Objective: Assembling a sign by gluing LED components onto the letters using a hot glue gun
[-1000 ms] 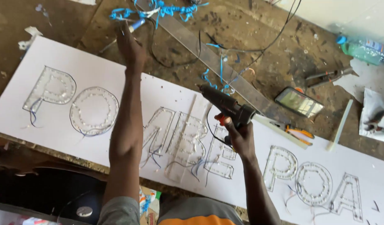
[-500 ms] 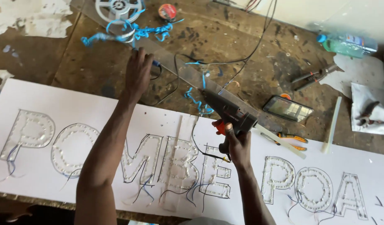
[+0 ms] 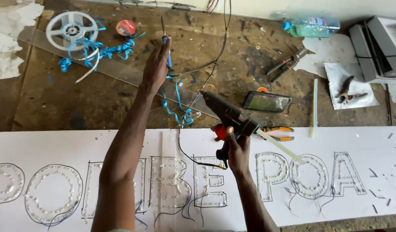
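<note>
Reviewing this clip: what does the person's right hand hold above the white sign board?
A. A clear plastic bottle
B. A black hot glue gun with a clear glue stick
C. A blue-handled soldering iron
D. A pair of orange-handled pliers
B: the right hand grips the black hot glue gun, its clear glue stick jutting out behind, over the white sign board.

Matt black plastic glue gun (image 3: pixel 229 116), smooth white board (image 3: pixel 69 144), rough stained floor (image 3: pixel 99 99).

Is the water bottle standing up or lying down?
Lying down. The bottle rests on its side on the workbench, blue cap pointing left.
</note>
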